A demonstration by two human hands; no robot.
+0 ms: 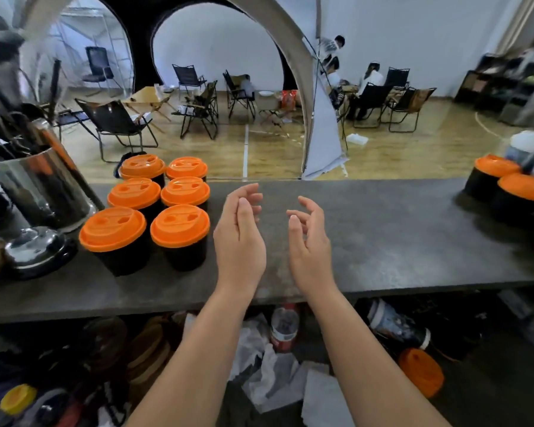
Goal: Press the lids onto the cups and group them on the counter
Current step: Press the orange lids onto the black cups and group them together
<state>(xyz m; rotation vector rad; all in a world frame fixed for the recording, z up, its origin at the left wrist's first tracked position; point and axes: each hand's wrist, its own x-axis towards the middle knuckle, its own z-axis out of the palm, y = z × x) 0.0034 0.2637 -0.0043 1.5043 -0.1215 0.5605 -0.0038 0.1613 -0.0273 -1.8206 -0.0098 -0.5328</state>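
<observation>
Several black cups with orange lids (179,226) stand grouped in two rows at the left of the dark counter (383,235). More lidded black cups (523,188) stand at the far right edge. My left hand (239,238) and my right hand (310,241) hover over the middle of the counter, palms facing each other, fingers relaxed, holding nothing. The left hand is just right of the nearest grouped cup, not touching it.
A shiny metal canister with utensils (40,183) and a metal lid (34,248) sit at the left. Under the counter lie crumpled paper (272,374), a bottle (284,328) and an orange-lidded cup on its side (420,374). Folding chairs and seated people are beyond.
</observation>
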